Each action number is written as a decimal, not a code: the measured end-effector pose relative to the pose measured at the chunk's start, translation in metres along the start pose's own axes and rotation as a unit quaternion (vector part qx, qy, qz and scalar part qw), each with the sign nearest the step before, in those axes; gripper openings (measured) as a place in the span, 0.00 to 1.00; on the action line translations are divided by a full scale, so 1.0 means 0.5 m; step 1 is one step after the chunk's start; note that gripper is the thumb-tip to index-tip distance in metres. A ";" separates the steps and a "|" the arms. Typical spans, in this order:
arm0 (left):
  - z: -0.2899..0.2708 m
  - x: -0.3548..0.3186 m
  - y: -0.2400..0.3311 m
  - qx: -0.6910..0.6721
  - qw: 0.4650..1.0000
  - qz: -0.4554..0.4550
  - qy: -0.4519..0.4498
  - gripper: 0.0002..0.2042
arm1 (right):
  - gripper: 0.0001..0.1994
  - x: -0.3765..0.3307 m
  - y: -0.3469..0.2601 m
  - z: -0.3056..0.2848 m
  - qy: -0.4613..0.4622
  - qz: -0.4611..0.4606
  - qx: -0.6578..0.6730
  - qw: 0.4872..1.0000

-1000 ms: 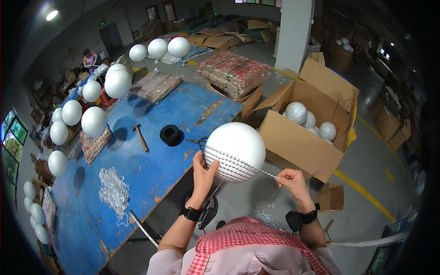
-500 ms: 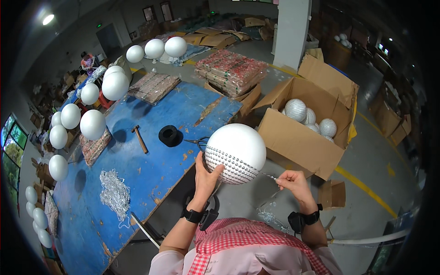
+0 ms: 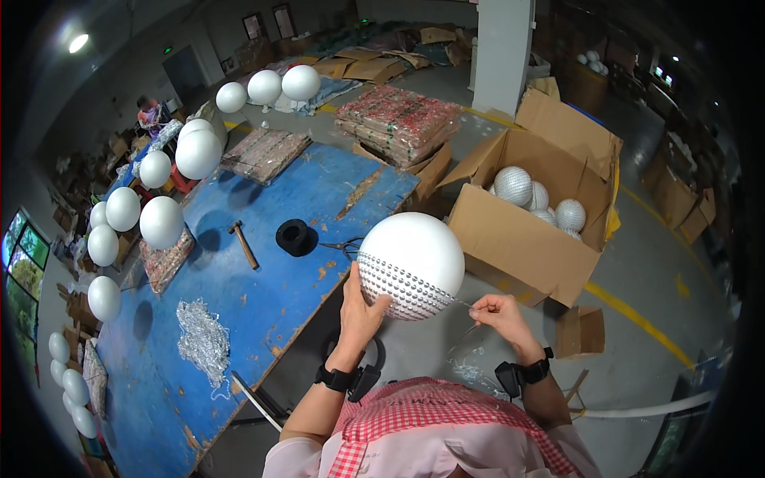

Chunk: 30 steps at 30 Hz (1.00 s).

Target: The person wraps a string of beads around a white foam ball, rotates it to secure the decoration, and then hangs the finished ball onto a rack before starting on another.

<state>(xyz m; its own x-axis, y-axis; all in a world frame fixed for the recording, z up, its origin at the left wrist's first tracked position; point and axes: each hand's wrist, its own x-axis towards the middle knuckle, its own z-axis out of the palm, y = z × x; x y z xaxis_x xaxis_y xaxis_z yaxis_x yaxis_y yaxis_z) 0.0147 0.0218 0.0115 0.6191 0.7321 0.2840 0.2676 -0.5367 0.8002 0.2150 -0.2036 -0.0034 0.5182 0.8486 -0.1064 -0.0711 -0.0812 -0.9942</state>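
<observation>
A large white ball (image 3: 414, 247) stands in front of me at the table's edge, its lower half wrapped in rows of silver beads. My left hand (image 3: 361, 312) grips its left side, thumb across the beaded part. From the ball's lower right runs a silver bead string (image 3: 464, 303), pinched between the fingertips of my right hand (image 3: 502, 319), which is apart from the ball. What supports the ball underneath is hidden. Scissors (image 3: 344, 245) lie on the table just left of it, beside a black spool (image 3: 295, 237).
The worn blue table (image 3: 279, 295) holds a hammer (image 3: 244, 244) and a heap of silver bead strings (image 3: 202, 342). Several white balls (image 3: 161, 223) stand raised along its far left side. An open carton (image 3: 526, 247) with beaded balls is at the right; wrapped packs (image 3: 398, 123) are stacked beyond.
My right hand has moved slightly left, nearer the ball, still pinching the bead string. My left hand keeps its grip on the ball, which has hardly shifted.
</observation>
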 end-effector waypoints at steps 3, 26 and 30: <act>-0.001 0.005 0.000 -0.098 0.993 -0.053 -0.039 0.45 | 0.05 -0.002 0.014 -0.007 0.006 0.007 -0.079 0.997; 0.028 -0.019 0.002 -0.190 0.981 -0.026 0.013 0.47 | 0.12 -0.054 -0.018 0.034 0.018 0.029 -0.327 0.944; 0.035 -0.022 -0.008 -0.219 0.975 -0.010 0.045 0.42 | 0.15 -0.051 0.012 0.027 -0.065 0.012 -0.023 0.998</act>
<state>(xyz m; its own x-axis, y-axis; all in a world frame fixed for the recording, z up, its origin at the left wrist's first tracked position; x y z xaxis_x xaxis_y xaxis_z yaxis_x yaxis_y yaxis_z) 0.0199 0.0083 -0.0040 0.5438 0.7854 0.2958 -0.0738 -0.3063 0.9491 0.1899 -0.2188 -0.0065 0.4008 0.9069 -0.1301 -0.0423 -0.1235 -0.9914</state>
